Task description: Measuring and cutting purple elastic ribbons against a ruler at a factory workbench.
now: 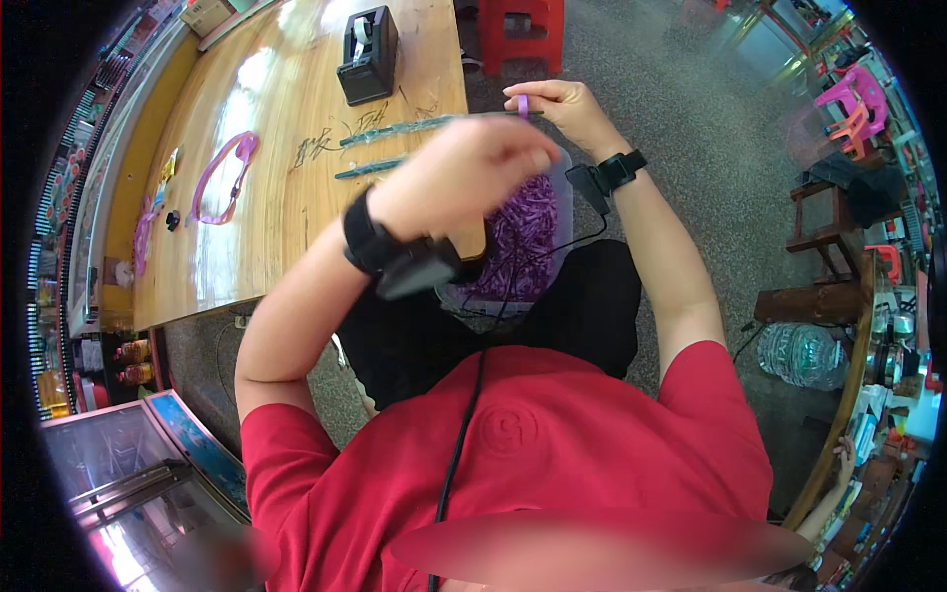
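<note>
My right hand is raised beyond the table's right edge, thumb and forefinger pinched on a small purple strip. A thin dark piece passes by these fingertips. My left hand is smeared by motion over the table's corner, fingers pointing right; whether it holds anything cannot be seen. Below both hands, between my legs, a clear plastic bin holds many small purple pieces. Two dark green twisted rods lie on the table, their right ends hidden behind my left hand.
A black tape dispenser stands on the wooden table. Farther left lie a purple looped band and small black items. A red stool stands past the table. On the right are a wooden stool and a large clear bottle.
</note>
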Motion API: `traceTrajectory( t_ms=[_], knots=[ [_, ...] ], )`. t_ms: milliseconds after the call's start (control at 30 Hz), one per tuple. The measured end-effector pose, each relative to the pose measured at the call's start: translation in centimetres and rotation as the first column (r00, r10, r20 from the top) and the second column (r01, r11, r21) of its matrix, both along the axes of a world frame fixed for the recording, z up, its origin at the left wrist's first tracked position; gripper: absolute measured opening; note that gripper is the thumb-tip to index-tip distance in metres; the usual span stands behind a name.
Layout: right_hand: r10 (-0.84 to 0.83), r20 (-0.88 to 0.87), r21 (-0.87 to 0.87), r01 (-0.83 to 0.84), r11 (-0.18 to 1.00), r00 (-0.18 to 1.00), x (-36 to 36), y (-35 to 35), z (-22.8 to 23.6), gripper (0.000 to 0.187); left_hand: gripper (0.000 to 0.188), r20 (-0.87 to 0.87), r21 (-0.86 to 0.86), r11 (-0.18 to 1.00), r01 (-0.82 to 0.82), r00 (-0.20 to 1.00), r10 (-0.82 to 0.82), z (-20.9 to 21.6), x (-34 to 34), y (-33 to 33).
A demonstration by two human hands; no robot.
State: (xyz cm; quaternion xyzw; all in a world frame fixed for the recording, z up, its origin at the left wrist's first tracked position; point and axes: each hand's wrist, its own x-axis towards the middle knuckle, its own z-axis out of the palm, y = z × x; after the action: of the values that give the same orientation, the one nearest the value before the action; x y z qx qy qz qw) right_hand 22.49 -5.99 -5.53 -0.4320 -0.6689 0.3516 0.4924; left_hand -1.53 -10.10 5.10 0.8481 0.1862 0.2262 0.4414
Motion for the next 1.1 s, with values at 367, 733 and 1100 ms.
traceTrajectory(
  t_ms=[367,733,1100],
  knots=[
    [0.073,-0.196,-0.165,-0.107,0.98,0.978,-3.5,-0.6,-3.4,0.023,0.037,-0.195,0.614,0.789,0.0,0.969,0.152,-4.5,-0.8,7.6],
    [-0.073,-0.031,-0.654,0.035,0.756,0.997,-5.0,-6.5,-14.3,0.023,0.038,-0.243,0.626,0.78,-0.022,0.944,0.222,-5.2,-0.3,7.6],
    [-0.457,-0.618,-0.786,-0.513,0.344,0.64,-5.9,-15.0,-19.3,0.026,0.037,-0.267,0.599,0.8,-0.023,0.936,0.227,-5.2,0.1,7.4]
  ],
)
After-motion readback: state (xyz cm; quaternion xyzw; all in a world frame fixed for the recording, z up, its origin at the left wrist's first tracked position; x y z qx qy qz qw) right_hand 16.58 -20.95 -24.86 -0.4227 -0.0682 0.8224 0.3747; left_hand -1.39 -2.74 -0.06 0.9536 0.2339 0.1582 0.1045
